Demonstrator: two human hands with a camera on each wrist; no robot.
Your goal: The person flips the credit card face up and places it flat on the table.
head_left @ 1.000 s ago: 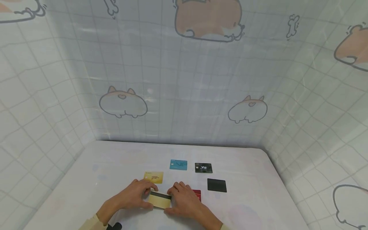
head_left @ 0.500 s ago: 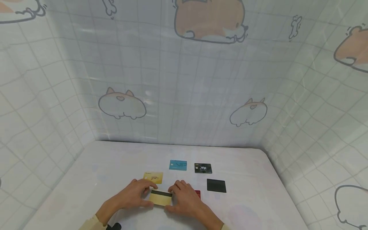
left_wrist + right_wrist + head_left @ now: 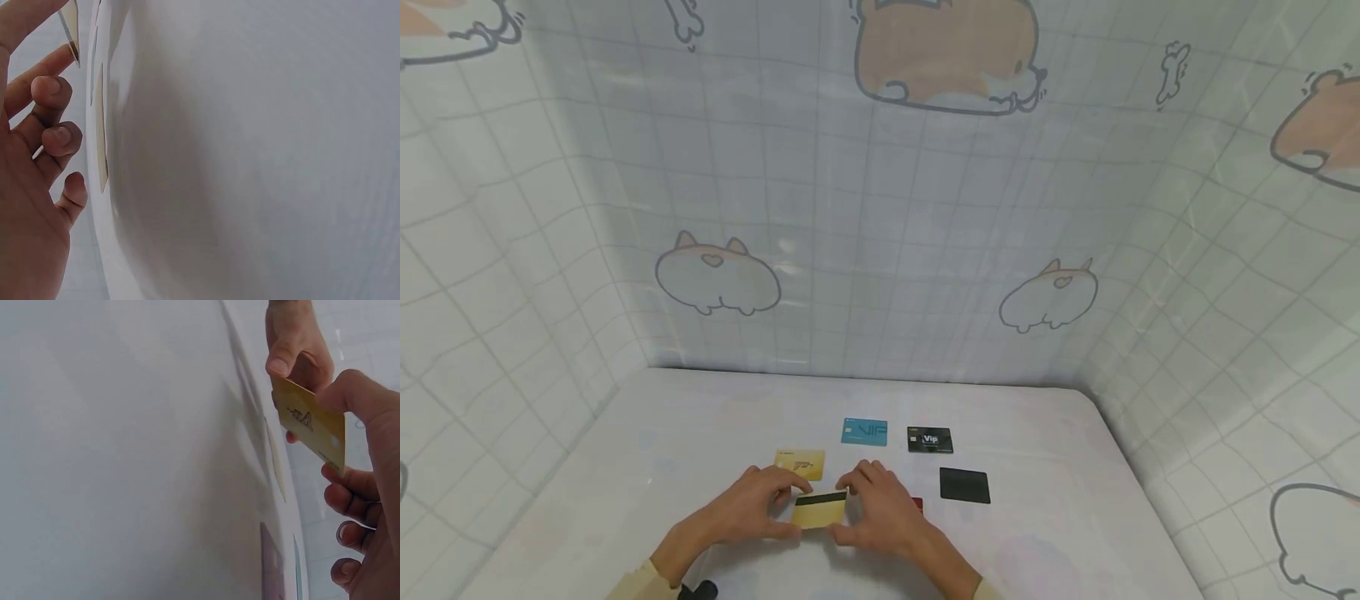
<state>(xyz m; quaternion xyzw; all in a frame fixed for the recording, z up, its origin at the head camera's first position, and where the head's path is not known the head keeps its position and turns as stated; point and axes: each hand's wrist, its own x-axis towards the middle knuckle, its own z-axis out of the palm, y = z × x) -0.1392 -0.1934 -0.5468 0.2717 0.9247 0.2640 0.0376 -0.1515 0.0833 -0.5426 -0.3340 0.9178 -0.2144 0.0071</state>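
A gold bank card (image 3: 820, 511) with a dark magnetic stripe along its far edge is held between both hands in the head view. My left hand (image 3: 745, 508) pinches its left end between thumb and forefinger. The right hand (image 3: 883, 512) grips the right end, thumb at the near edge and fingers at the far one. In the right wrist view the card's printed face (image 3: 306, 425) shows, tilted and above the tabletop. Close beyond the left fingers lies a yellow card (image 3: 801, 462). The right hand mostly hides a red card (image 3: 917, 505).
Farther back on the white table (image 3: 730, 408) lie a teal VIP card (image 3: 863, 431) and a black Vip card (image 3: 929, 439). A plain black card (image 3: 965, 485) is off to the right. Patterned curtain (image 3: 880, 250) surrounds the table's back and sides.
The gold card has shifted slightly away from me, its right end turning up and outward. My right hand has moved a little the same way, while the left has hardly moved.
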